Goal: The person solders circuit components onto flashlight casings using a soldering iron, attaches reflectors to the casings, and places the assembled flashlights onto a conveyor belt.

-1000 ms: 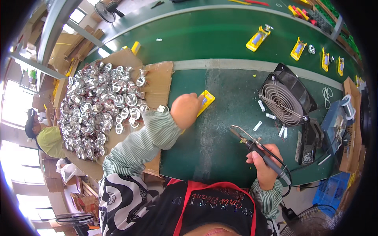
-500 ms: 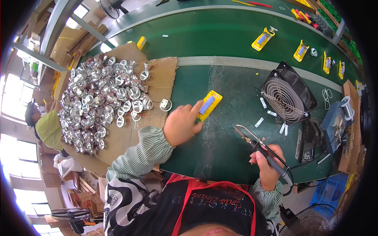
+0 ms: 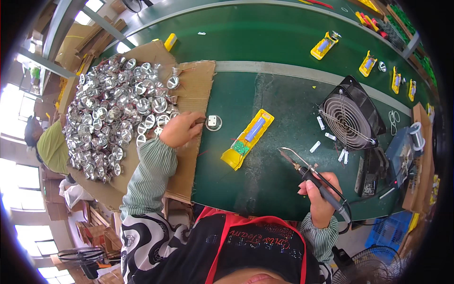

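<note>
**Left hand at the reflector, soldering iron poised**

Green matte desk [image 3: 283, 28], scuffed pale in the middle, and a flat sheet of brown cardboard [image 3: 196, 94] laid over its left part. On the cardboard, a heap of shiny round metal reflector cups [image 3: 109, 113], bright and dished, piled loosely. One single reflector [image 3: 213, 123], a small silvery ring with a white square in its centre, sits on the green just past the cardboard's right edge.

The left hand [image 3: 180, 128] lies knuckles-up at that edge, fingers curled and pinched together on something thin and dark that points at the single reflector (what it is, I cannot tell). Striped green sleeve runs back along the cardboard.

The right hand [image 3: 320, 196] is a closed fist round the dark handle of a soldering iron [image 3: 309, 173], held low near the desk's front edge, its bent metal tip aimed up-left. Between the hands lies a long yellow plastic housing [image 3: 247, 139], tilted, with a blue cylinder and a green board set in it.

To the right, a black square fan [image 3: 350, 113] with a wire grille, small white pieces beside it. Bare green surface shows in front of the housing and behind it; more yellow housings [image 3: 324, 46] sit well apart on the far strip.
</note>
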### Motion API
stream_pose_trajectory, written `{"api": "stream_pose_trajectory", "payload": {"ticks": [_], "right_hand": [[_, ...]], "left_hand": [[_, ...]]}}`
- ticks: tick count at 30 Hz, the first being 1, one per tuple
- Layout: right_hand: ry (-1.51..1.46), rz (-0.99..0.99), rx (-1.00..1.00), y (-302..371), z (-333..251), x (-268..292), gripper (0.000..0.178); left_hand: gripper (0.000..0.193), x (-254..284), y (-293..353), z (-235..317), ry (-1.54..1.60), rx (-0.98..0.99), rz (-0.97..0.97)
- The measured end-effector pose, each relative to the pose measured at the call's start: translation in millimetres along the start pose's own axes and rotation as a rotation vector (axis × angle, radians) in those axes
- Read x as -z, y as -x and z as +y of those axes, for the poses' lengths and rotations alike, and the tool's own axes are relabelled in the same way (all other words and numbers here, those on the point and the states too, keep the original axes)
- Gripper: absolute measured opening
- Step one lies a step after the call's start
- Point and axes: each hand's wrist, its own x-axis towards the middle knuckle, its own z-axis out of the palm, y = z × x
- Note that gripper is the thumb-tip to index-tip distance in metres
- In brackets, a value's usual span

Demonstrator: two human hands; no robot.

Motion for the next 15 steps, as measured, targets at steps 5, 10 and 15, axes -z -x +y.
{"api": "stream_pose_trajectory", "payload": {"ticks": [5,10,15], "right_hand": [[0.006,-0.007,-0.001,-2,1,-2,0.021],[0.017,-0.021,0.001,-2,2,-6,0.02],[0.033,-0.034,-0.007,-1,-2,-6,0.019]], "left_hand": [[0.011,-17,10,-7,-0.149,-0.234,0.104],[0.008,-30,21,11,-0.272,-0.253,0.013],[0.015,-29,20,21,0.068,-0.327,0.211]]}}
